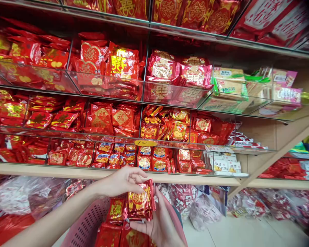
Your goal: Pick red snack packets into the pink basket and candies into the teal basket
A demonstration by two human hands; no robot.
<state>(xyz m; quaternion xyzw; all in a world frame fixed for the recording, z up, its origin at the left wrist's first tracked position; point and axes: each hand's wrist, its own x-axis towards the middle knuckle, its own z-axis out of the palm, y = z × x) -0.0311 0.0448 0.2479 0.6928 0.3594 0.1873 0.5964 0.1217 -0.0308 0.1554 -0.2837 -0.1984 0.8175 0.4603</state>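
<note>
A shopper's left hand [126, 180] pinches a stack of red snack packets [141, 201] from above, right hand [161, 226] spread flat beneath, over a pink basket [86, 224] (other packets [110, 236] already inside); the stack is not yet in.

one head-worn camera faces forward and a little down, close before the stocked shelves [54, 171].

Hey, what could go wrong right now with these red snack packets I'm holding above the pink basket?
1. The red snack packets are only pinched at the top by the left hand and rest on the right hand. The glossy wrappers might slide apart and spill.
2. A slipped packet could miss the pink basket and land on the floor.
</note>
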